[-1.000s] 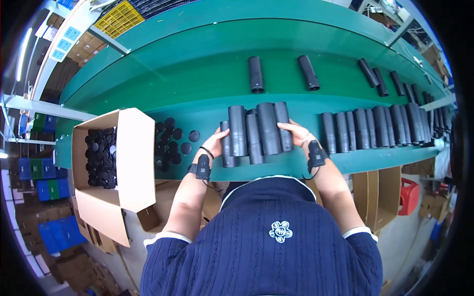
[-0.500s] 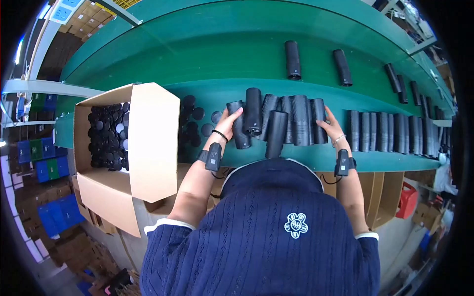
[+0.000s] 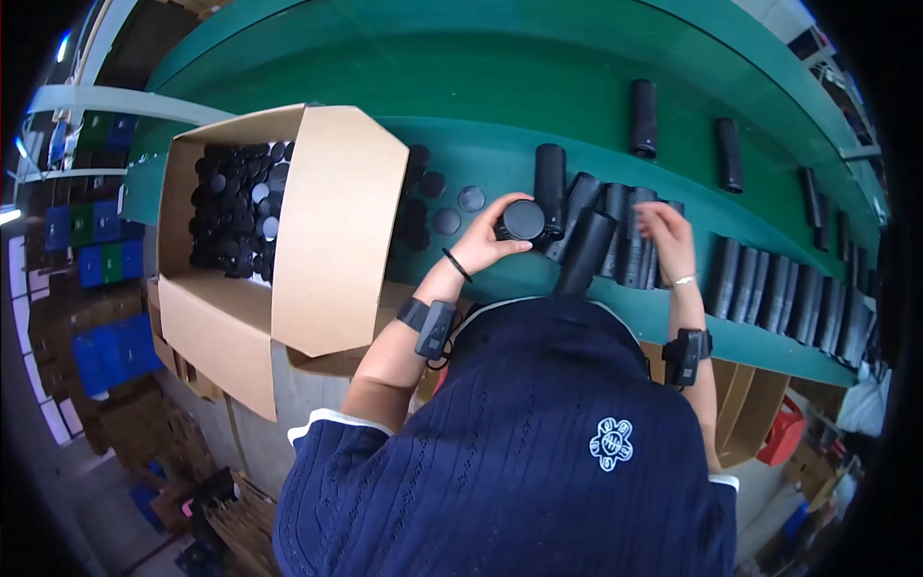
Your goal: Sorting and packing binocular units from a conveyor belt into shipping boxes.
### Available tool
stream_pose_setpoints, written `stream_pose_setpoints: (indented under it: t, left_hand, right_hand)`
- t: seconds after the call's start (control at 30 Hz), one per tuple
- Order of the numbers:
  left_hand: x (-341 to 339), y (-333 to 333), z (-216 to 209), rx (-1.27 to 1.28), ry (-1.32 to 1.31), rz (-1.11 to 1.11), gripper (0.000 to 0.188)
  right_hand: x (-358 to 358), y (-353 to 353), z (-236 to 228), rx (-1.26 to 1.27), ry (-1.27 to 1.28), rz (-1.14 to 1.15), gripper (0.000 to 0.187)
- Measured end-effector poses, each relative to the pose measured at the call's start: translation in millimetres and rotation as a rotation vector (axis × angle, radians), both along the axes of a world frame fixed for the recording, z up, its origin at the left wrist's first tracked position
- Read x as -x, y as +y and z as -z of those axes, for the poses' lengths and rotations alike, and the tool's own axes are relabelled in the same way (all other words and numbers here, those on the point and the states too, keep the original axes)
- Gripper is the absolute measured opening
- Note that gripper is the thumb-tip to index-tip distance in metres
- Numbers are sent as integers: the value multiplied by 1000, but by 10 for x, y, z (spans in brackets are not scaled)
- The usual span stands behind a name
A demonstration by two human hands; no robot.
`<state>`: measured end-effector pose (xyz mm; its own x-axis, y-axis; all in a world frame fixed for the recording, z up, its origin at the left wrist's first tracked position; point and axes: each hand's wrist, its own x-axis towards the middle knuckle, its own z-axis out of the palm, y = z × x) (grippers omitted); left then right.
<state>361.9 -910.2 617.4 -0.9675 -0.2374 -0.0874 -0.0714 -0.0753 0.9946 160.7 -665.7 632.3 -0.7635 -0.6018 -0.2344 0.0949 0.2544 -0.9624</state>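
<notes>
My left hand [image 3: 488, 240] is closed around a black cylinder [image 3: 524, 220], whose flat round end faces up. Just beyond it, another black cylinder [image 3: 550, 183] lies on the green table, its lower end close to the held one. A further cylinder [image 3: 586, 252] lies slanted over a row of ribbed black cylinders [image 3: 620, 226]. Above the right part of that row hovers my right hand [image 3: 671, 238], fingers bent, apart and slightly blurred, with nothing seen in them. Loose round black discs [image 3: 433, 185] lie on the table left of my left hand.
At the left, an open cardboard box [image 3: 338, 231] holds many black discs [image 3: 240, 207]. More black cylinders [image 3: 784, 296] stand in a row at the right. On the raised green surface [image 3: 519, 87] behind lie single cylinders [image 3: 644, 118]. A red container [image 3: 784, 430] is low at the right.
My left hand has lifted the leftmost cylinder and tipped it so a round end faces up. My right hand has let go of the row's right end. The view has shifted and turned.
</notes>
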Motion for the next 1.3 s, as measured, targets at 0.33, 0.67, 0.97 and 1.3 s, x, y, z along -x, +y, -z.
stream_pose_setpoints:
  t: [0.33, 0.67, 0.97, 1.3]
  left_hand:
    - [-90, 157, 100, 134, -24, -77, 66]
    - [-89, 246, 245, 244, 92, -187, 46]
    - [58, 53, 116, -147, -32, -283, 40]
    - [11, 147, 113, 14, 36, -240, 68]
  right_hand:
    - [-495, -1001, 47, 180, -445, -517, 30]
    - [-684, -918, 156, 189, -447, -443, 28]
    - [-167, -620, -76, 118, -75, -119, 23]
    - [738, 1457, 731, -1208, 535, 355, 34]
